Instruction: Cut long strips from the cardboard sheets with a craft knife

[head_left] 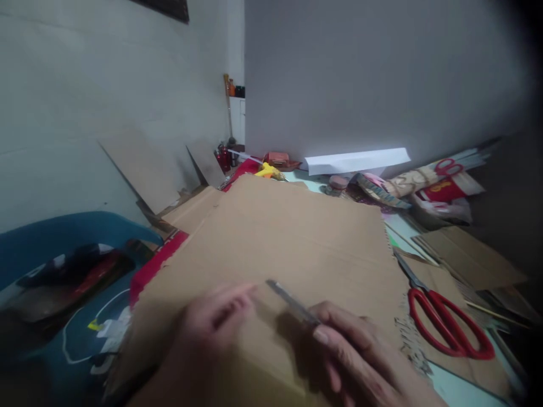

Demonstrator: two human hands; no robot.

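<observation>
A large sheet of brown cardboard (280,226) lies in front of me. Between thumb and fingers, my right hand (360,353) grips a utility knife; its narrow grey blade (292,301) points up and left above the sheet, while the handle is hidden in the hand. To the left, my left hand (216,322) is over the cardboard, blurred, with its fingers loosely curled and a gap between thumb and forefinger. Nothing shows in it. The blade tip is just right of its fingertips, apart from them.
Red-handled scissors (449,322) lie at the right beside cardboard pieces (470,257). A blue tub (85,223) holding various items stands at the left. Behind the sheet are a yellow glue gun (269,170), a tape roll (377,190) and white paper (356,162).
</observation>
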